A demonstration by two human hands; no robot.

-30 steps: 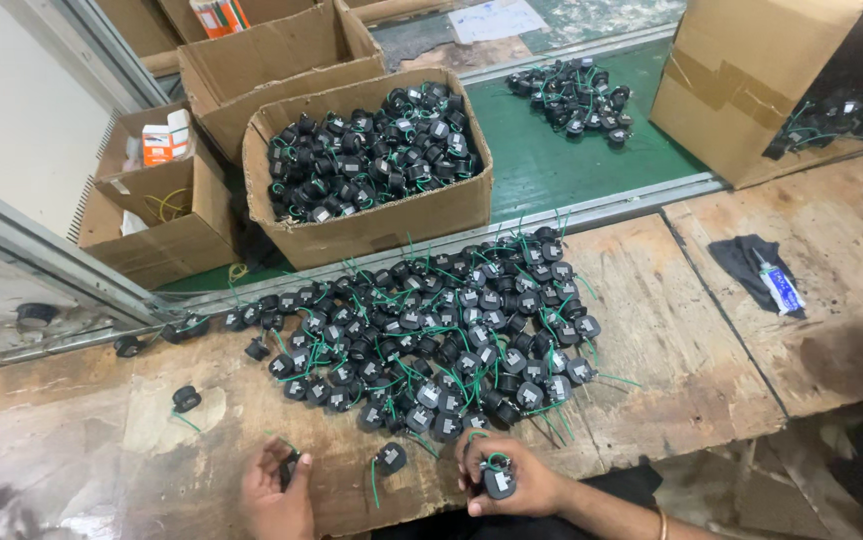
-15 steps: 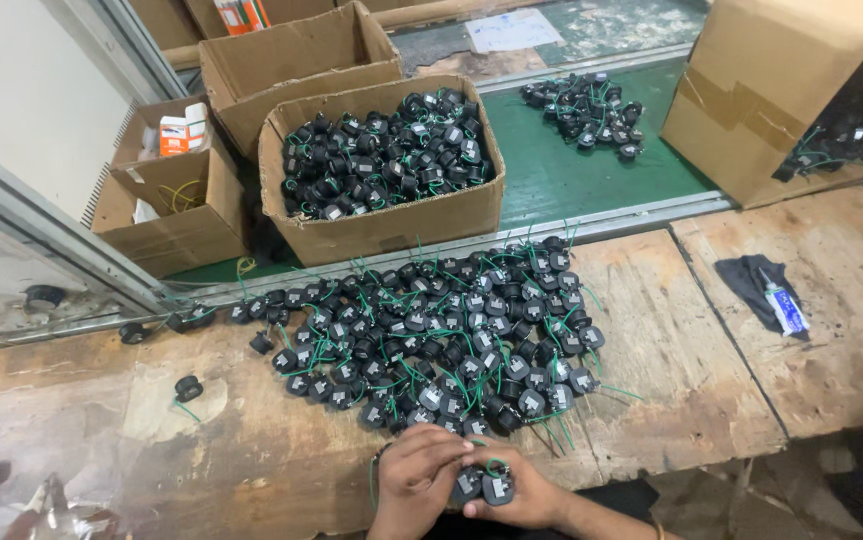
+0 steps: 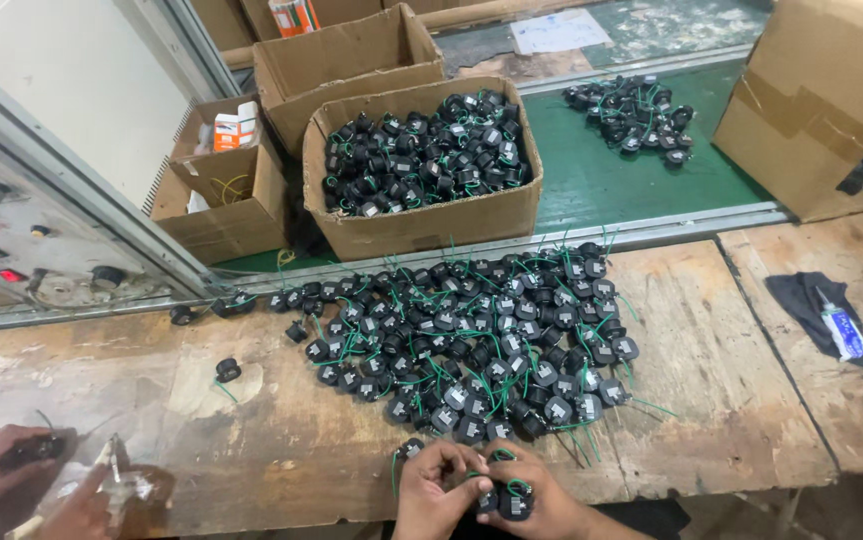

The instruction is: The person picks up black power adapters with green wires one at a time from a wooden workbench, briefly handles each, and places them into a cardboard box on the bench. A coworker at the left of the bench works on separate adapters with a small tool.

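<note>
- Both hands had drawn together at the near edge of the wooden workbench (image 3: 251, 450) since a second earlier, when they worked apart; left hand (image 3: 434, 490) and right hand (image 3: 541, 500) now pinched one small black wound part (image 3: 513, 500) with green leads between closed fingers.
- At the near left corner, another person's hands (image 3: 11, 480) gripped a dark piece; a stray elbow there could have jostled the work.
- Just beyond the fingers lay the heap of black parts (image 3: 481, 340); its tangled green wires looked liable to snag and drag neighbours off the edge.
- At the far edge, a full cardboard box (image 3: 431, 215) stood on the green mat (image 3: 611, 180).
</note>
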